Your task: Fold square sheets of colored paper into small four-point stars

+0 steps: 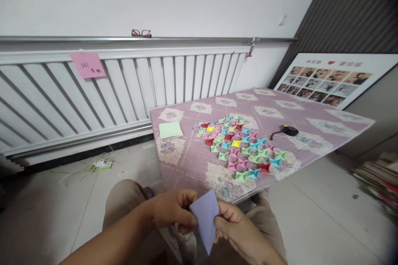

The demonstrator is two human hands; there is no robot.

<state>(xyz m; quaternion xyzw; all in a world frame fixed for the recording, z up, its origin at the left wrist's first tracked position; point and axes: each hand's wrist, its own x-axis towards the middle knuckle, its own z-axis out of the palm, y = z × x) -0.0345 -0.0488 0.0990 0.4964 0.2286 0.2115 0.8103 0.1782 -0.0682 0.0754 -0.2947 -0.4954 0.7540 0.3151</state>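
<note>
A folded piece of lavender origami paper (pixel 205 220) is held up just in front of the table's near edge, with one point upward and one downward. My left hand (pixel 178 211) pinches its left corner between thumb and fingers. On the opposite side, my right hand (pixel 231 223) grips the right edge, thumb on the near face. Beyond my hands, several small folded paper stars (pixel 236 143) in green, pink, blue, red and yellow stand in rows on the tablecloth. A stack of square paper (pixel 170 130), light green on top, lies at the table's left side.
The table (pixel 186 165) has a purple patterned cloth. A black object with a cord (pixel 290 131) lies toward its right. Behind are a white radiator (pixel 186 74) and glasses (pixel 141 33) on a pipe. A power strip (pixel 102 165) sits on the floor at left.
</note>
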